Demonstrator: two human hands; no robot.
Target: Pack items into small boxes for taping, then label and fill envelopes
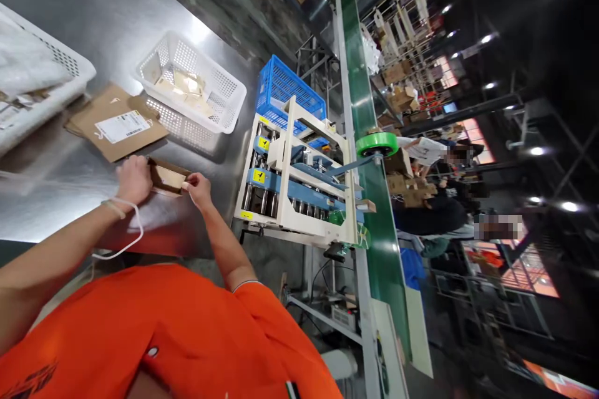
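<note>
Head view: we hold a small cardboard box (167, 177) on the steel table (93, 6), a little left of middle in the picture. Our left hand (133, 179) is closed around its 9 o'clock end, fingers curled over the top edge (a white cord loops off that wrist). Our right hand (199, 189) pinches the 3 o'clock end between thumb and fingertips.

Just beyond the box, at 11 o'clock, lies a flat cardboard sheet (116, 121) with a white label. At 1 o'clock from it stands a white mesh basket (191, 90) with pale pieces inside. A second white basket (70, 65) sits at 10 o'clock, at the frame edge. At 3 o'clock stands a cream and blue machine (299, 181), a blue crate (285, 90) behind it, and a green tape roll (377, 144) against the green conveyor (362, 87).
</note>
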